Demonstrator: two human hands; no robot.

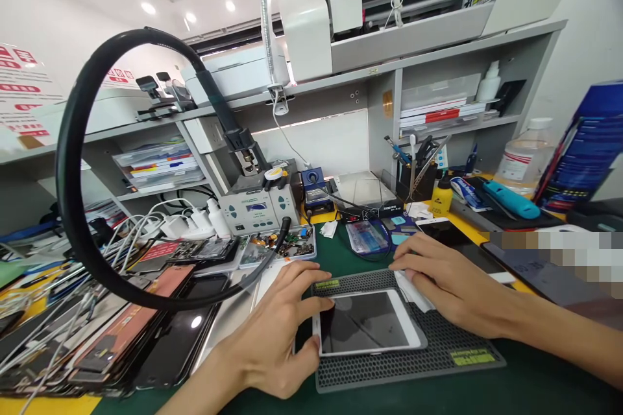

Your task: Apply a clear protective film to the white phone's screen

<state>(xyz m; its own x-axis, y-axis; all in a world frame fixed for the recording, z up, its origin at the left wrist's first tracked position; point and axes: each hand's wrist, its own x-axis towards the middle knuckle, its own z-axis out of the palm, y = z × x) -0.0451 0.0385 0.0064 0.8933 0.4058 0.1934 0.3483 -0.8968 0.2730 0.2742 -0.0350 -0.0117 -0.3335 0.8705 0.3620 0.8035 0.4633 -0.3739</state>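
A white-framed tablet (pixel 367 322) lies face up, its dark screen showing a smeary sheen. Beneath it is a grey perforated mat (pixel 389 373) with yellow-green labels. My left hand (pixel 280 327) grips the tablet's left end, thumb against the edge and index finger on the screen; the other fingers are raised and curved. Beyond the tablet's right end, my right hand (pixel 445 279) pinches a white wipe (pixel 413 290) that hangs over the mat. Part of the wipe is hidden under the fingers.
A hot-air station (pixel 257 207) with a thick black hose (pixel 68 162) arches on the left above stacked phone screens (pixel 170 331). Behind the mat are a parts tray (pixel 299 243) and a yellow bottle (pixel 442 196). Another white tablet (pixel 457 246) lies behind my right hand.
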